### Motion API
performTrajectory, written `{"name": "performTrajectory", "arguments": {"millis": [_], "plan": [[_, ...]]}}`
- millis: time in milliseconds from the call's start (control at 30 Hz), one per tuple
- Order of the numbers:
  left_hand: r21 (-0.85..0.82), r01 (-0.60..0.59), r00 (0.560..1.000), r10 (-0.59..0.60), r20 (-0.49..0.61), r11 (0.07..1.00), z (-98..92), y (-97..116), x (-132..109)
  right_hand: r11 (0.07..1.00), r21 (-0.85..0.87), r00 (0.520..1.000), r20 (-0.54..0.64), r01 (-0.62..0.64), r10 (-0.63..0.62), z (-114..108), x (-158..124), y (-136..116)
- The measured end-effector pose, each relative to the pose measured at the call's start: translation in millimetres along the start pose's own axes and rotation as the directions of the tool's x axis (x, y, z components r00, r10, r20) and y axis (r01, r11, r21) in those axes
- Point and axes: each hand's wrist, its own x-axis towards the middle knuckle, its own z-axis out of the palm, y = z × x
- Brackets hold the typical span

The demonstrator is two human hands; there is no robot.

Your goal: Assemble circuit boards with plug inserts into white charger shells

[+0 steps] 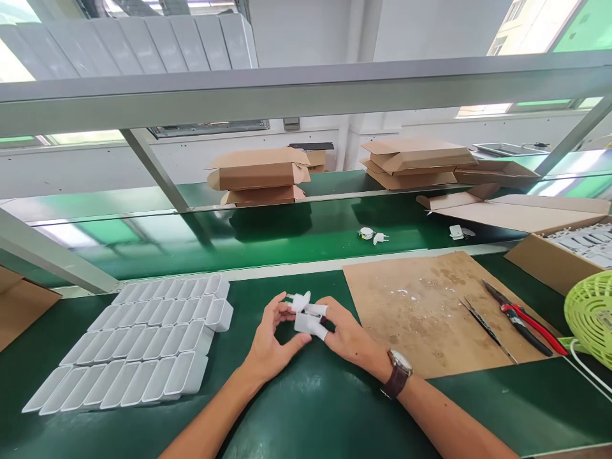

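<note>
Forearms (444,411) extend from the near edge over the green bench (287,414), the right one wearing a watch (400,375) on a dark strap. Both hands meet near the middle, just above the bench. The left hand (275,335) is half open, thumb and fingers spread in a loose curve, its fingertips at the left side of a small white part (300,302). The right hand (347,328) is bent almost closed round the part's right side – white covers sheathe its thumb and a finger. Which hand bears the weight, I cannot tell.

To the left stand white bins (189,376), packed side by side in four rows. To the right a brown sheet (406,331) lies flat, stained and dotted with white crumbs (402,292); tweezers (486,328) and red-and-black pliers (510,310) rest on its right side. A green basket (590,319) sits at the right edge, with an open carton (542,261) full of white pieces (590,245) just beyond.

Farther off runs a green belt (287,245) – a few loose bits (366,233) lie on it, right of the middle. Past it are two stacks of boxes (258,177), then a white wall (308,38); a pale rail (306,95) crosses above.
</note>
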Motion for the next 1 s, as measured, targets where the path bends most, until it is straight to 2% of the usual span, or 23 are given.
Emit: {"name": "performTrajectory", "arguments": {"millis": [33, 67, 133, 167, 200, 267, 400, 767, 833, 900, 1000], "plan": [[0.044, -0.056, 0.998, 0.056, 0.014, 0.997, 1.2, 2, -1, 0.983, 0.167, 0.997, -0.020, -0.076, 0.080, 2, 2, -1], [0.093, -0.112, 0.994, 0.110, 0.017, 0.989, 2.7, 4, -2, 0.929, 0.337, 0.986, -0.007, -0.154, 0.166, 4, 3, -2], [0.178, -0.217, 0.975, 0.223, -0.013, 0.960, 6.0, 10, -3, 0.744, 0.601, 0.951, 0.096, -0.290, 0.293, 8, 5, -5], [0.206, -0.267, 0.959, 0.280, -0.037, 0.941, 7.4, 12, -3, 0.652, 0.676, 0.932, 0.159, -0.342, 0.324, 10, 6, -7], [0.223, -0.312, 0.942, 0.331, -0.056, 0.924, 8.4, 15, -3, 0.577, 0.722, 0.916, 0.211, -0.382, 0.342, 11, 6, -9], [0.232, -0.384, 0.910, 0.409, -0.068, 0.894, 8.9, 17, -1, 0.484, 0.763, 0.890, 0.264, -0.428, 0.371, 13, 5, -12], [0.205, -0.414, 0.897, 0.436, -0.072, 0.887, 6.3, 18, 1, 0.431, 0.760, 0.850, 0.299, -0.487, 0.434, 12, 5, -16], [0.170, -0.400, 0.912, 0.409, -0.019, 0.900, 4.5, 13, 1, 0.442, 0.742, 0.839, 0.300, -0.504, 0.454, 13, 4, -12], [0.202, -0.397, 0.912, 0.409, -0.018, 0.895, 4.4, 13, 1, 0.515, 0.717, 0.857, 0.233, -0.471, 0.459, 15, 4, -11], [0.265, -0.366, 0.921, 0.388, -0.034, 0.892, 4.3, 12, 0, 0.654, 0.650, 0.897, 0.099, -0.387, 0.432, 16, 3, -12], [0.386, -0.265, 0.947, 0.315, -0.069, 0.883, 3.4, 7, 0, 0.853, 0.466, 0.957, -0.041, -0.235, 0.286, 15, 1, -16]]}}
